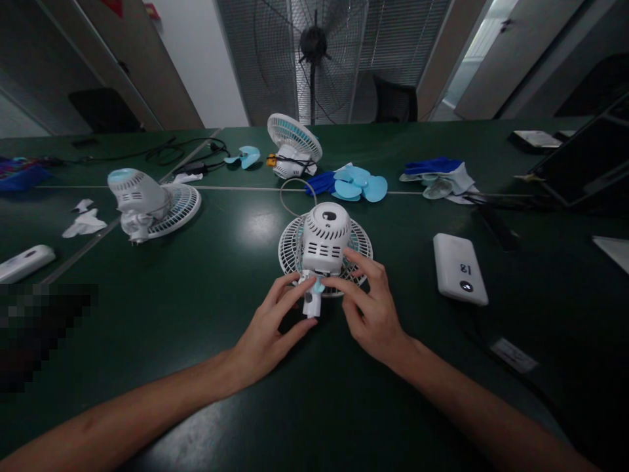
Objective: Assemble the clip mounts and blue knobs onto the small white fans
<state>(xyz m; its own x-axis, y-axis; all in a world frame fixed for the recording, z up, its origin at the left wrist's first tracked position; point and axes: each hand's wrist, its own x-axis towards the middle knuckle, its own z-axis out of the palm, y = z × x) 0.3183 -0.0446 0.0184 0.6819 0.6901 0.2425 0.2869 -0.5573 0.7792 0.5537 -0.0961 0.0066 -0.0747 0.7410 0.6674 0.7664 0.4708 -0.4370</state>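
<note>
A small white fan (324, 239) lies face down on the green table, its round cage under the slotted motor housing. A white neck (311, 304) with a light blue knob (318, 286) extends from the housing towards me. My left hand (275, 324) is closed around the neck from the left, index fingertip by the knob and thumb at the neck's lower end. From the right, my right hand (371, 305) grips the fan, one finger at the knob and another against the housing. Its thumb is partly hidden.
A second fan (142, 200) lies to the left, a third (295, 147) at the back. Blue fan blades (361, 183) rest beyond my fan, and gloves (439, 177) lie to their right. A white power bank (459, 269) marked 18 sits near my right arm.
</note>
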